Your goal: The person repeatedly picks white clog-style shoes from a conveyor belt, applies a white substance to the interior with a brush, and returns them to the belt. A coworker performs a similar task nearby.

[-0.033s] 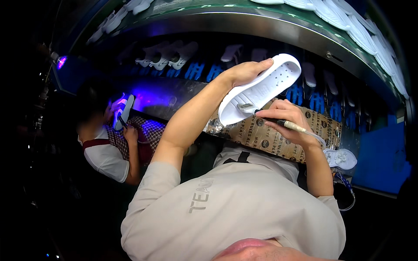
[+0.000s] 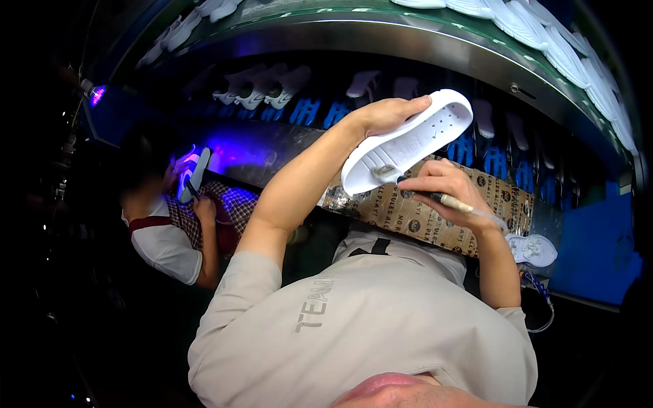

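A white shoe sole (image 2: pixel 418 136) is held tilted above the bench, its hollow inner side with small holes and ridges facing me. My left hand (image 2: pixel 394 115) grips its upper left edge, the thumb lying along the rim. In my right hand (image 2: pixel 454 192) is a brush (image 2: pixel 386 173) with a dark and pale handle, its fingers wrapped round it. The brush head, smeared by motion, is at the ridged lower end of the sole's inside. A pale tube or cord runs from the handle's back end past my wrist.
Below my hands, printed brown cardboard (image 2: pixel 408 212) covers the bench. Another white sole (image 2: pixel 534 250) lies at the right. Shoes (image 2: pixel 291 87) stand on a dark shelf ahead, under a metal-edged green conveyor (image 2: pixel 354 20) carrying white soles. A co-worker (image 2: pixel 166 234) sits left, holding a shoe under violet light.
The sole has shifted slightly down and tipped a little. My right hand has moved the brush a short way against the sole's inside; its head is now blurred.
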